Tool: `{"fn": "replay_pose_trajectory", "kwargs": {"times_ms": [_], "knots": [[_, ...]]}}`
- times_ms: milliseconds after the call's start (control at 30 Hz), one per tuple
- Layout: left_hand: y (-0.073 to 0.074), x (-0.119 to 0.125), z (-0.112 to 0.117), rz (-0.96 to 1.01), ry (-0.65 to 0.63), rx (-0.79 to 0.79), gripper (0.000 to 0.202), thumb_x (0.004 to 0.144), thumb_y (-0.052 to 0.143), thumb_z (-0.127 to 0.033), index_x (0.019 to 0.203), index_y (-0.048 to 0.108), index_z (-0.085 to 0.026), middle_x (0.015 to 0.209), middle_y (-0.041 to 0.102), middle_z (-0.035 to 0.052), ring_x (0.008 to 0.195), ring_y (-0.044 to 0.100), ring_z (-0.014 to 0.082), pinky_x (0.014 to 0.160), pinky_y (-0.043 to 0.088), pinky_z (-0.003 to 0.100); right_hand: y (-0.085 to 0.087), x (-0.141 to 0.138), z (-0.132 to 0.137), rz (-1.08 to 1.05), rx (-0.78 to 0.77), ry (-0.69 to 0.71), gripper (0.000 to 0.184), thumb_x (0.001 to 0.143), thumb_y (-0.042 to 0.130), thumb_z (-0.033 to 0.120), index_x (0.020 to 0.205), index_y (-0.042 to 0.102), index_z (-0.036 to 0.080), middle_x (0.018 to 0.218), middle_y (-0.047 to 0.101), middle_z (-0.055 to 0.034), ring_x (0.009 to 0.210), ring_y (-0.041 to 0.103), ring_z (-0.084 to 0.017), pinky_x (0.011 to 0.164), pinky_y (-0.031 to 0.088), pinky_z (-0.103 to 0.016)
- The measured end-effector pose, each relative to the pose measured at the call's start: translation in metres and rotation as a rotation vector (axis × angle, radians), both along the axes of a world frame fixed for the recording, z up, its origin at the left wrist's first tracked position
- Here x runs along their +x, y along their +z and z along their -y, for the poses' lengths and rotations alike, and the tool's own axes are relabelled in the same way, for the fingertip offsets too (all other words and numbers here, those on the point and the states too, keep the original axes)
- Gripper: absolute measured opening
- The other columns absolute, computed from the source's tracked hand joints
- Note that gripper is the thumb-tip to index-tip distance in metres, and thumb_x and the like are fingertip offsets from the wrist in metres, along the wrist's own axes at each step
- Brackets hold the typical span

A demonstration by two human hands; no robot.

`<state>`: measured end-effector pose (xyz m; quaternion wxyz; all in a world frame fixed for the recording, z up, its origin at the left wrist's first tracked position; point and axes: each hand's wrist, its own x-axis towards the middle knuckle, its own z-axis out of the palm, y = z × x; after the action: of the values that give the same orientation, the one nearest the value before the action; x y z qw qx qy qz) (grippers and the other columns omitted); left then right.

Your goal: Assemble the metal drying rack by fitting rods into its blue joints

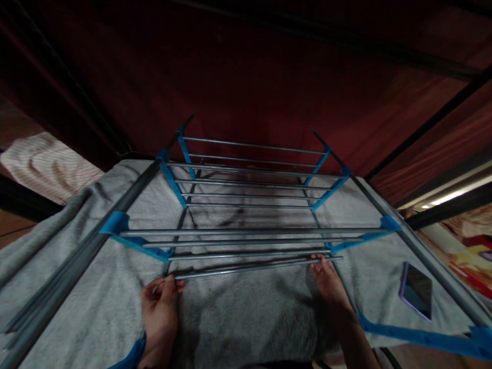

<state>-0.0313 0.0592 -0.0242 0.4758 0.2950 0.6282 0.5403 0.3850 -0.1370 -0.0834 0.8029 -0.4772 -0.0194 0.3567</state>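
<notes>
A thin grey metal rod (246,268) lies roughly level across the near side of a rack. My left hand (160,307) pinches its left end between thumb and fingers. Near the other end, my right hand (326,281) grips the same rod, whose tip pokes out past the fingers. Just beyond it, several crossbars (253,232) span between a blue plastic bracket (117,223) on the left and a matching bracket (390,224) on the right. A lower blue bracket (418,335) at right has no rod in it. Another blue piece (134,353) is partly hidden by my left wrist.
Long side poles (142,179) run away from me along both sides of the rack. More crossbars (253,185) cross its far end. Everything lies on a grey fleece blanket (246,318). A phone (417,289) rests at right. Dark red fabric (246,77) hangs behind.
</notes>
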Motion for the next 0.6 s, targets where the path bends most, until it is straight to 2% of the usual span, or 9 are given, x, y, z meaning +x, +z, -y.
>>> {"fn": "replay_pose_trajectory", "kwargs": {"times_ms": [233, 400, 600], "knots": [[-0.002, -0.001, -0.002, 0.093, 0.032, -0.01, 0.04, 0.065, 0.081, -0.028, 0.096, 0.056, -0.023, 0.065, 0.069, -0.0044, 0.062, 0.065, 0.0137, 0.062, 0.051, 0.02, 0.003, -0.002, 0.001, 0.043, -0.036, 0.009, 0.026, 0.077, 0.089, 0.038, 0.098, 0.076, 0.029, 0.103, 0.078, -0.0048, 0.099, 0.074, -0.022, 0.085, 0.066, -0.041], [0.002, 0.003, 0.0, 0.091, 0.047, -0.022, 0.04, 0.065, 0.08, -0.025, 0.096, 0.055, -0.023, 0.067, 0.069, -0.0034, 0.065, 0.066, 0.0142, 0.06, 0.05, 0.02, 0.007, -0.004, -0.001, 0.11, -0.088, 0.019, 0.025, 0.079, 0.085, 0.043, 0.097, 0.076, 0.029, 0.106, 0.077, -0.0068, 0.104, 0.072, -0.025, 0.094, 0.062, -0.051], [0.012, 0.006, 0.0, 0.098, 0.056, -0.057, 0.036, 0.066, 0.078, -0.022, 0.093, 0.055, -0.024, 0.066, 0.068, -0.0033, 0.064, 0.065, 0.0137, 0.058, 0.05, 0.018, 0.001, 0.0, -0.001, 0.162, -0.109, 0.05, 0.018, 0.084, 0.078, 0.043, 0.097, 0.075, 0.031, 0.111, 0.076, -0.0074, 0.112, 0.069, -0.028, 0.1, 0.057, -0.057]]}}
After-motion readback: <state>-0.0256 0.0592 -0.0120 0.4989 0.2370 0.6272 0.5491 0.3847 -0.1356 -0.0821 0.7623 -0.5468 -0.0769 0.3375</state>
